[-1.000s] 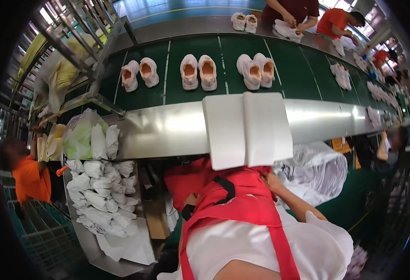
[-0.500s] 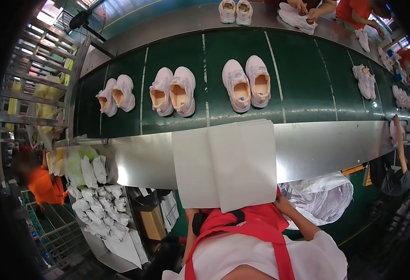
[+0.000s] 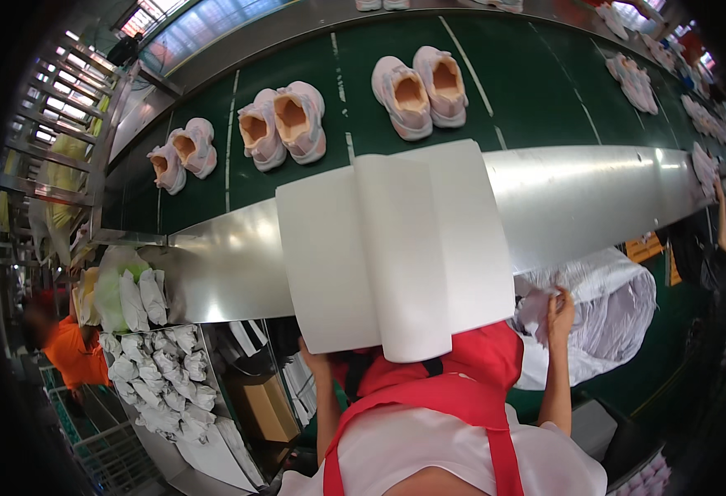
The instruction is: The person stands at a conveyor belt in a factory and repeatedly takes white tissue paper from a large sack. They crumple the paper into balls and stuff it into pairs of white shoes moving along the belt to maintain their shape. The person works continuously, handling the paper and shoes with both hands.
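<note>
The paper (image 3: pixel 412 256) is lying over the surface's (image 3: pixel 578 190) near edge, probably for easy reach, my left hand (image 3: pixel 311 360) half-hiding at its corner, my curled right hand (image 3: pixel 559 318) meeting the bag (image 3: pixel 615 326), both grips unclear.

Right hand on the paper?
No, the right hand is off to the right of the paper, at the whitish bag.

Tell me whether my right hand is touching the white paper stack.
Apart. The head view shows your right hand to the right of the paper stack, with wrinkled whitish material visible between them.
</note>
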The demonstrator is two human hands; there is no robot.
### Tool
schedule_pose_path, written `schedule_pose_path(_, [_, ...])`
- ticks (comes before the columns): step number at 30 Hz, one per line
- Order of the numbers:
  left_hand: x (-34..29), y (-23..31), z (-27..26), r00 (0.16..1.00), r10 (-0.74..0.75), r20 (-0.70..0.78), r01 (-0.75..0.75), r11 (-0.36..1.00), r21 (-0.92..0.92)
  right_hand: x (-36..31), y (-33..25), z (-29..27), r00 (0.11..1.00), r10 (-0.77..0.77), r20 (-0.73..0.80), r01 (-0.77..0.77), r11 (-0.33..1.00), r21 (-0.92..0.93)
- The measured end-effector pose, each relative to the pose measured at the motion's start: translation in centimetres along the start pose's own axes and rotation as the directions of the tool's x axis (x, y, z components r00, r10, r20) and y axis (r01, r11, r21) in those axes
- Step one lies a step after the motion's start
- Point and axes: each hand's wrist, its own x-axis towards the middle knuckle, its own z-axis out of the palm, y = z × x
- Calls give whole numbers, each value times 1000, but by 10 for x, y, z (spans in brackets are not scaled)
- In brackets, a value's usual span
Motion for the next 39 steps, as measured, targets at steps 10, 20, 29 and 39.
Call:
schedule_pose_path(10, [15,286,-46,830,478,-286,-534,829,-166,-16,-56,-99,775,-384,-501,354,922,-159])
schedule_pose_path(20, [-38,344,59,523,563,640,-831,504,236,-77,290,134,714,252,653,-28,942,-334])
schedule_pose_path(29, [-20,337,56,543,618,569,-806,575,144,-26,310,188,355,576,736,-350,812,-467])
schedule_pose_path(39, [-23,312,46,708,621,336,-588,782,-206,-26,29,-13,897,-50,439,110,988,-111])
